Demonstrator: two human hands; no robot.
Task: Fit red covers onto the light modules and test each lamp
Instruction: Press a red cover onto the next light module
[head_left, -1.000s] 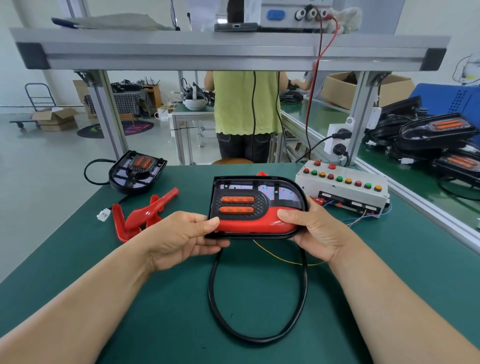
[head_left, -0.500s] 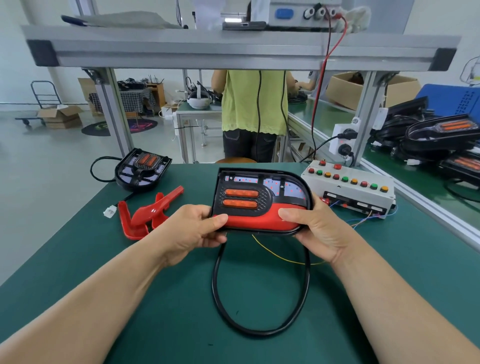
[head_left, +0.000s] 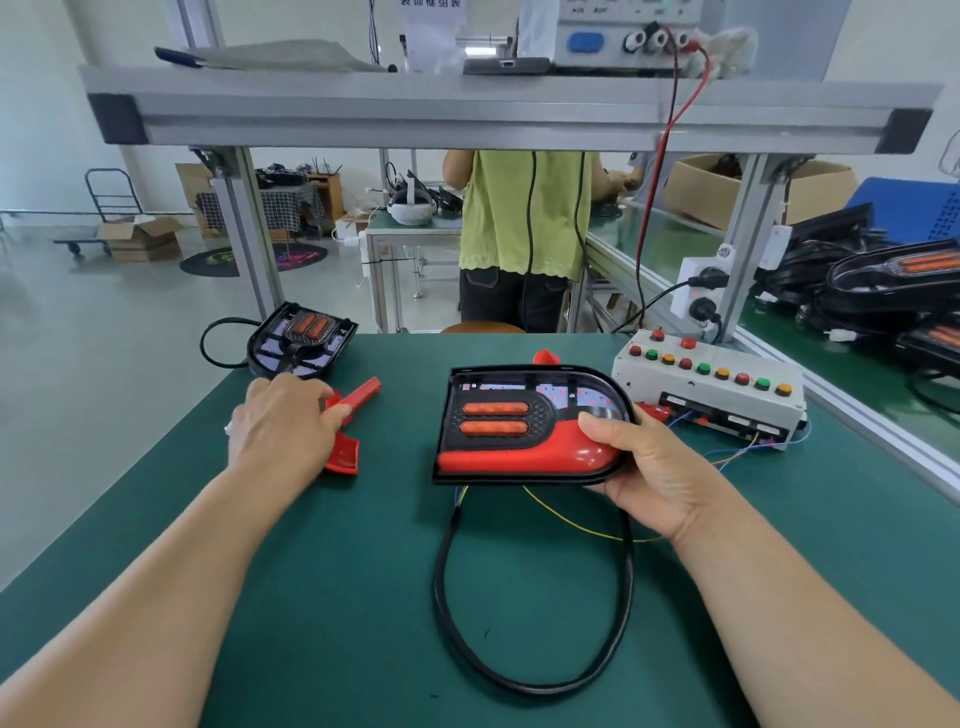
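Observation:
My right hand (head_left: 644, 467) grips the right end of a black light module (head_left: 524, 423), thumb on the red cover fitted along its lower part. Two orange strips sit in its face, and its black cable (head_left: 535, 613) loops toward me on the green table (head_left: 322, 597). My left hand (head_left: 283, 426) lies over loose red covers (head_left: 353, 415) to the left, fingers curled on them. A second light module (head_left: 301, 340) without a cover lies at the table's far left corner.
A white test box (head_left: 711, 384) with coloured buttons and loose wires stands at the right. Several more lamps and cables are piled on the bench beyond it (head_left: 893, 291). An aluminium shelf frame (head_left: 509, 114) spans overhead. A person in a green shirt (head_left: 524, 213) stands behind the table.
My left hand let go of the module's left end and moved left onto the loose red covers. My right hand alone keeps holding the module.

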